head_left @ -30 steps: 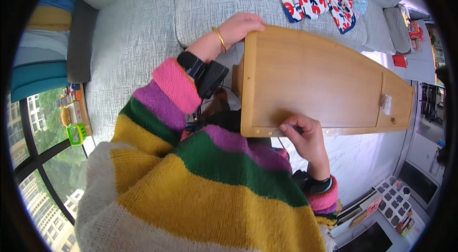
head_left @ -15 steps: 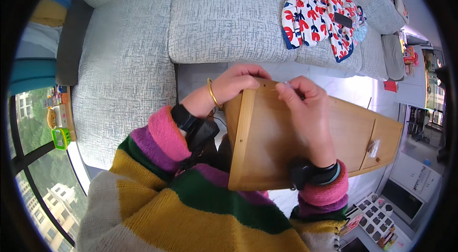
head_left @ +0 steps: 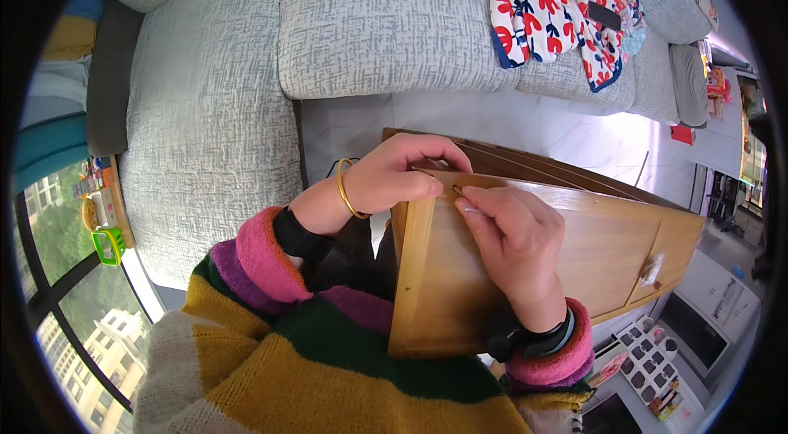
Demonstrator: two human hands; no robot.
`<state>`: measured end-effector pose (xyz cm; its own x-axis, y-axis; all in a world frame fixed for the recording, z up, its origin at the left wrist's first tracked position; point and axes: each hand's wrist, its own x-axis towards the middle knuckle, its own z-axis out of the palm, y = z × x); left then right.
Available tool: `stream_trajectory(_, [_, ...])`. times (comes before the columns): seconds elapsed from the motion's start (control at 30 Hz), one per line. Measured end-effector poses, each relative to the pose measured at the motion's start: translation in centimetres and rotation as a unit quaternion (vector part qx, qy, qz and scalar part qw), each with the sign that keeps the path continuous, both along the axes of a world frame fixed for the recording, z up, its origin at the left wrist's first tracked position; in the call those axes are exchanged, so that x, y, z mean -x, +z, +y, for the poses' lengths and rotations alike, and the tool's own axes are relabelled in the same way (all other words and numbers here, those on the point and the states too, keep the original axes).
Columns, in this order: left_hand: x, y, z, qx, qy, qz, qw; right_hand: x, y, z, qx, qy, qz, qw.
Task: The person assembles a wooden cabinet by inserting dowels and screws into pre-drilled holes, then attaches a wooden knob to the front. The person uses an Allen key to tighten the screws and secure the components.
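Observation:
In front of me stands a light-brown wooden furniture panel (head_left: 566,241) with a raised strip (head_left: 408,270) along its left end. My left hand (head_left: 402,175) grips the panel's far left corner, thumb on the strip and fingers over the far edge. Just to its right, my right hand (head_left: 513,237) is closed in a pinch. Thumb and forefinger hold a small brass-coloured screw-like piece (head_left: 456,188) against the panel close to that far edge. Most of the piece is hidden by the fingertips. A small clear plastic bag (head_left: 652,268) lies at the panel's right end.
Beyond the panel is a grey sofa (head_left: 394,32), with a red, white and blue patterned cloth (head_left: 538,11) and a dark phone (head_left: 604,16) on it. A light tiled floor (head_left: 353,134) lies between. At the lower right is a white rack (head_left: 652,364).
The panel's far edge has tipped into fuller view, showing more wood behind it. My right fingers have come down against the panel, nearer my left thumb. The view has shifted slightly.

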<state>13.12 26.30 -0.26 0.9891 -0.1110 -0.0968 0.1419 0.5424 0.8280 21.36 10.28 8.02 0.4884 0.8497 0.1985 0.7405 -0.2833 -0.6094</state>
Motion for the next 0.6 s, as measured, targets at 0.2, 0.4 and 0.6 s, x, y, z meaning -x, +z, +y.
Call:
stream_trajectory(0.2, [0.0, -0.3, -0.1, -0.020, -0.003, -0.007, 1.000, -0.6, 0.8, -0.9, -0.020, -0.073, 0.062, 0.995])
stream_trajectory(0.4, [0.3, -0.2, -0.1, -0.011, 0.001, 0.004, 1.000, -0.9, 0.9, -1.1, -0.030, -0.076, 0.113, 0.990])
stream_trajectory(0.6, [0.6, 0.2, 0.5, -0.043, -0.013, 0.023, 0.999, -1.0, 0.9, -1.1, -0.025, -0.067, 0.144, 0.987])
